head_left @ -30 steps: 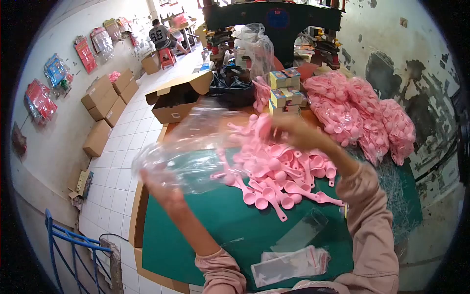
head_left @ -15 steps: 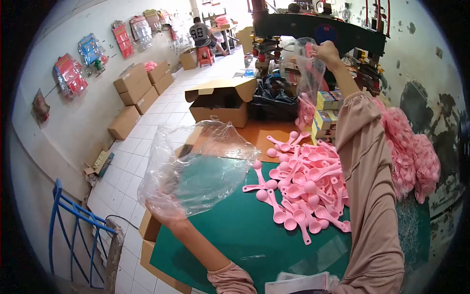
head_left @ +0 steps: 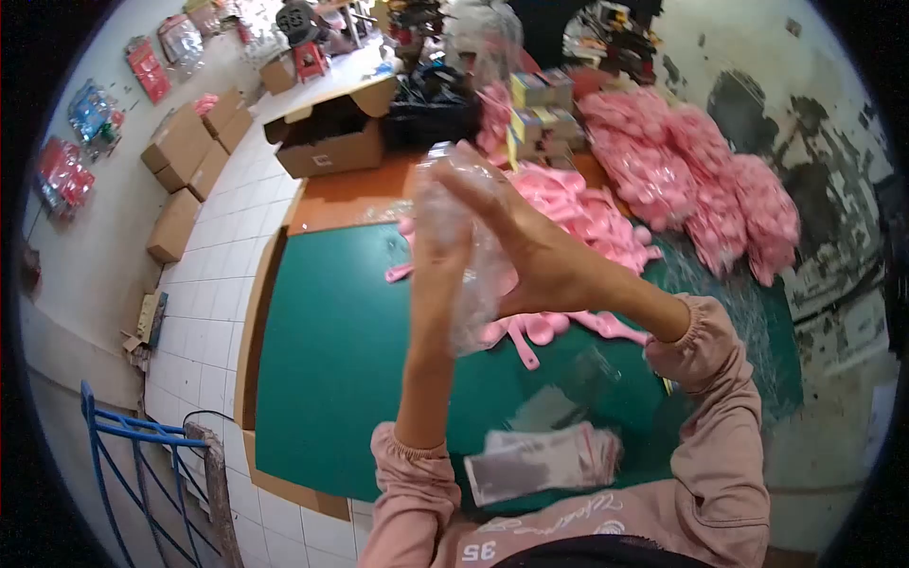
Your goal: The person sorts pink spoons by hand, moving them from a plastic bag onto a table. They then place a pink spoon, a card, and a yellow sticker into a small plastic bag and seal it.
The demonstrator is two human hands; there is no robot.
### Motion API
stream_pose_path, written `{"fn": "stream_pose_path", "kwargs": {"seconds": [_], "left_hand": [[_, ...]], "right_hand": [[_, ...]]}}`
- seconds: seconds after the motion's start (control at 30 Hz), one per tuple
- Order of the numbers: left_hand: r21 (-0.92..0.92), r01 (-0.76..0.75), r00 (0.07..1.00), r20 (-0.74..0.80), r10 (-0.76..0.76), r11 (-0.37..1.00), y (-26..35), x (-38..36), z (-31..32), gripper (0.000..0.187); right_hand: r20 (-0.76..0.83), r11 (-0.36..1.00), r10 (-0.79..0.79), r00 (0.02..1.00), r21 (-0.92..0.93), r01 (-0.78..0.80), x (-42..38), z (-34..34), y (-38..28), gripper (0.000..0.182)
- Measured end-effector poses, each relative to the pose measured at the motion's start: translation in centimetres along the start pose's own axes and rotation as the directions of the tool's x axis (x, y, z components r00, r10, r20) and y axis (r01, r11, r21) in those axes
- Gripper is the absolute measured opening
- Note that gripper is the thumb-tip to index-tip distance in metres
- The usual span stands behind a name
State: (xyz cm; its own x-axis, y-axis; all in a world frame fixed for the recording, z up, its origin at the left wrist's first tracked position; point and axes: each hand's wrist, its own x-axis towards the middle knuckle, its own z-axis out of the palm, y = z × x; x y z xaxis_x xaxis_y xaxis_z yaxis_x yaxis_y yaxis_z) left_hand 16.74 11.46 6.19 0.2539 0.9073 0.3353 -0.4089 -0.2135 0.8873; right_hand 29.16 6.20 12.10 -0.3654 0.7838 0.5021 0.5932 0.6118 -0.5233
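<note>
Both my hands are together over the green table mat [head_left: 331, 350], with a crumpled clear plastic bag [head_left: 478, 293] between them. My left hand [head_left: 443, 222] is wrapped by the plastic, its fingers blurred and partly hidden. My right hand [head_left: 530, 251] presses on the bag from the right, thumb and fingers bent around it. Behind and below the hands lies a pile of pink measuring spoons [head_left: 597, 222], partly covered by my right hand. Small clear packets [head_left: 544, 459] lie near the table's front edge.
Bagged pink items [head_left: 701, 180] are heaped at the right by the wall. Small printed boxes [head_left: 544, 123], a black plastic bag [head_left: 431, 104] and an open carton [head_left: 331, 147] stand at the back. A blue metal rack [head_left: 142, 431] is at the left. A person [head_left: 298, 24] sits far back.
My right hand has come back from the far boxes to my left hand. The spread-out clear bag is now bunched between both hands. The view has tilted down and turned right.
</note>
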Motion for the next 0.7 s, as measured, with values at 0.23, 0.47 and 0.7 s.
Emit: {"fn": "stream_pose_path", "kwargs": {"seconds": [0.23,0.47,0.7], "left_hand": [[-0.013,0.551,0.476,0.826,-0.302,0.834,3.4,-5.8,0.7,0.073],[0.859,-0.189,0.854,0.383,-0.351,0.476,1.9,-11.6,-9.6,0.04],[0.972,-0.134,0.986,0.151,-0.073,0.193,0.9,-16.6,-9.9,0.038]], "right_hand": [[-0.188,0.924,0.232,0.954,-0.264,-0.277,-14.1,-3.3,-5.1,0.037],[-0.684,-0.156,-0.424,0.594,-0.59,-0.792,-41.0,-15.5,-7.4,0.051],[-0.986,-0.322,-0.009,0.164,-0.152,-0.934,-68.1,-30.6,6.6,0.09]]}}
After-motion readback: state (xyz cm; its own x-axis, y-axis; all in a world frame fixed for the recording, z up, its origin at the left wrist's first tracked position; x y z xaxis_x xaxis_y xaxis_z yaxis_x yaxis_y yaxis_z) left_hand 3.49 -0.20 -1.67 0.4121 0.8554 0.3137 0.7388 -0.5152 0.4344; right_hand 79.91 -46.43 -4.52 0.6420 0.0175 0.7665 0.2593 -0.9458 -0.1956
